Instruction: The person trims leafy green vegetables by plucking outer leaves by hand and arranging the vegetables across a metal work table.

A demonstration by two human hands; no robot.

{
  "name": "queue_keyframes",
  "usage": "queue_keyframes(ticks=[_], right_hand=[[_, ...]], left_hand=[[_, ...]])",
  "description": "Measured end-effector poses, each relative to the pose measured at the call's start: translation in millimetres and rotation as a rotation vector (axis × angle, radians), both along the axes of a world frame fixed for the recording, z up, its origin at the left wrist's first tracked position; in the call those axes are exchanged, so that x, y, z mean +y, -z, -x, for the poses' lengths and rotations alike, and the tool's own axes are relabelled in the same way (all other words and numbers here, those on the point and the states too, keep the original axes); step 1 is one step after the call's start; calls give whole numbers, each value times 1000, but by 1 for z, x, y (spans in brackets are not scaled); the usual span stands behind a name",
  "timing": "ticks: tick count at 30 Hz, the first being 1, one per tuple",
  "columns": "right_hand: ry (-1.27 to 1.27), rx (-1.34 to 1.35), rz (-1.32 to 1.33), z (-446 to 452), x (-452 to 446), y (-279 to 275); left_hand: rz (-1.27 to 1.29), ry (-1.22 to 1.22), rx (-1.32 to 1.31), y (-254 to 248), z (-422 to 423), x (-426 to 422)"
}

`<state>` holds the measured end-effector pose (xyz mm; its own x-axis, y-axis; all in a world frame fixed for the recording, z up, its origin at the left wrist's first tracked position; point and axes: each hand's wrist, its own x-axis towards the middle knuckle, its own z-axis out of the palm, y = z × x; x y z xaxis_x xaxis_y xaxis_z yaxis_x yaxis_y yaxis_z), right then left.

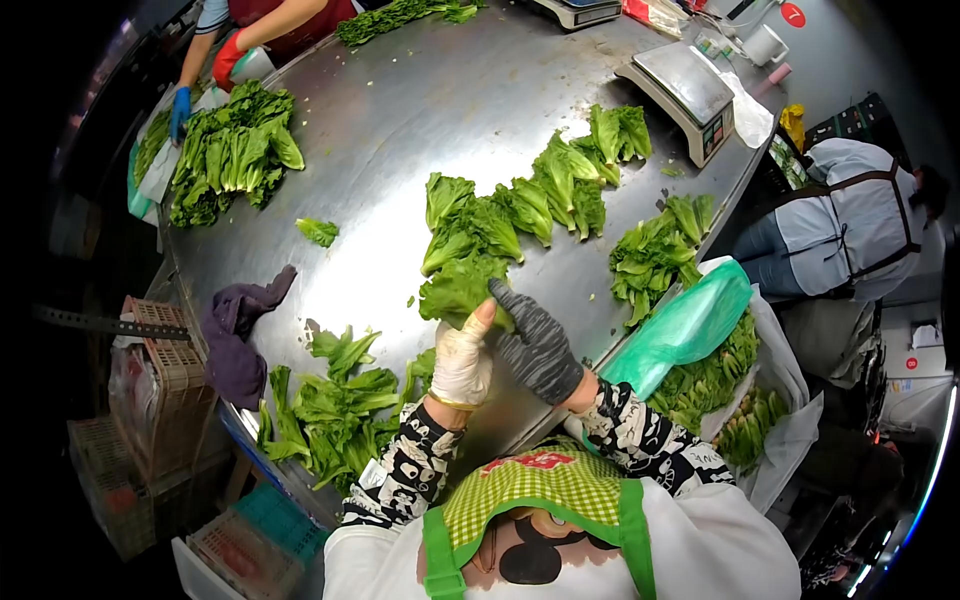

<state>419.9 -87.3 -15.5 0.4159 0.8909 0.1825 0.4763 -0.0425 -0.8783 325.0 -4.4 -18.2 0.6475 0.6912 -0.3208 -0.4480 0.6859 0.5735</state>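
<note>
My left hand (pixel 462 366), in a whitish glove with its thumb up, grips a leafy green lettuce (pixel 462 288) from below. My right hand (pixel 540 345), in a grey striped glove, closes on the right side of the same lettuce; its fingertips are partly hidden by the leaves. Just beyond lies a row of lettuces (pixel 560 180) on the metal table (pixel 380 150), running up to the right. Left of my forearms is a loose pile of leaves (pixel 345 405). Another lettuce pile (pixel 655 255) rests to the right of my hands.
A digital scale (pixel 688 95) stands at the far right. A lettuce-filled bag with green plastic (pixel 690 325) sits by the right edge. A purple cloth (pixel 245 335) hangs over the left edge. One co-worker's blue-gloved hand (pixel 180 113) touches a lettuce heap (pixel 235 150); another person (pixel 850 220) stands right.
</note>
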Motion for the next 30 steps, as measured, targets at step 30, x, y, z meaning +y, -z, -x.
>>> queue_keyframes(ticks=[30], right_hand=[[378, -589, 281, -227, 37, 15]], left_hand=[[-884, 247, 1121, 67, -10, 115]])
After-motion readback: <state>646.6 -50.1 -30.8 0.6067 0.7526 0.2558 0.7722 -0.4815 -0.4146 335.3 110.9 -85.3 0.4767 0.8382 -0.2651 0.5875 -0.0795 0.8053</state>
